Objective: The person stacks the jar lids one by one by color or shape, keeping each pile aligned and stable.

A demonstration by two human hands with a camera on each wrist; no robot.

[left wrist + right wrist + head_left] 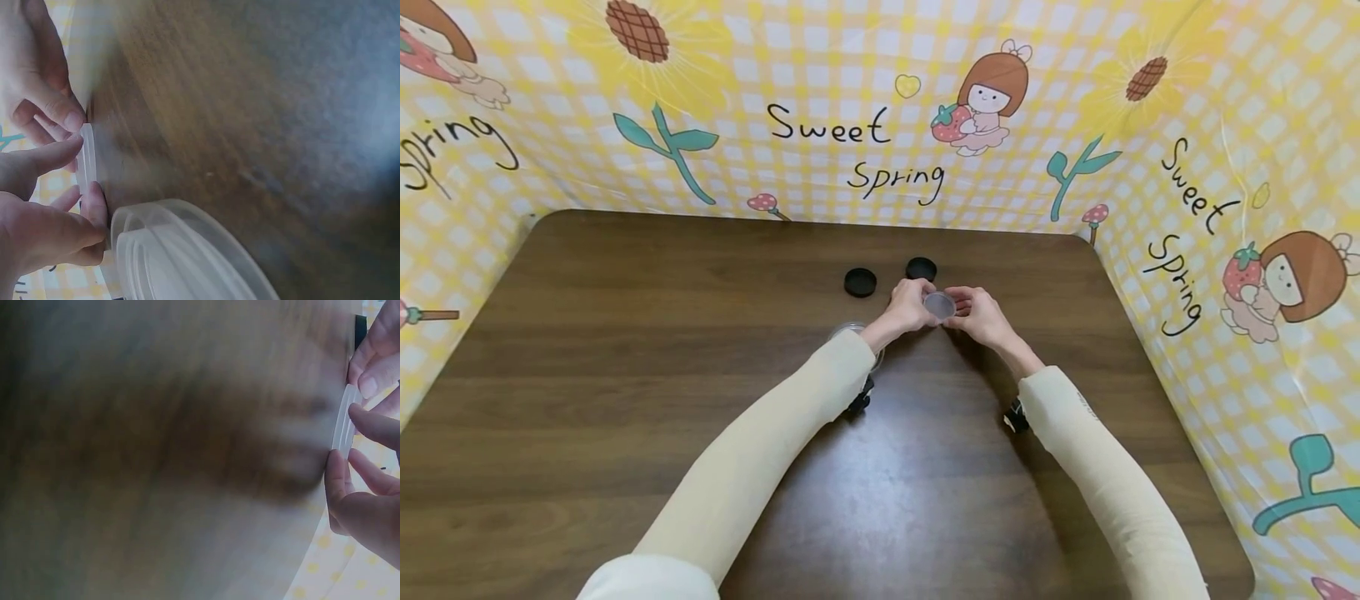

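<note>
Between both hands is a shallow, clear round plastic disc (940, 306) with a stepped edge. My left hand (912, 306) pinches its left side between thumb and fingers. On the opposite side, the fingertips and thumb of my right hand (985, 318) grip the rim. Seen edge-on in the right wrist view, the disc (344, 419) stands close over the table. A larger clear round container (181, 256), with smaller round rims inside it, sits beside the left wrist; the left forearm partly hides it in the head view.
Two round black lid-like pieces stand just beyond the hands, one to the left (861, 282) and one behind the left fingers (921, 269). The brown wooden table (625, 358) ends at a yellow checked cloth (820, 183) at the back and sides.
</note>
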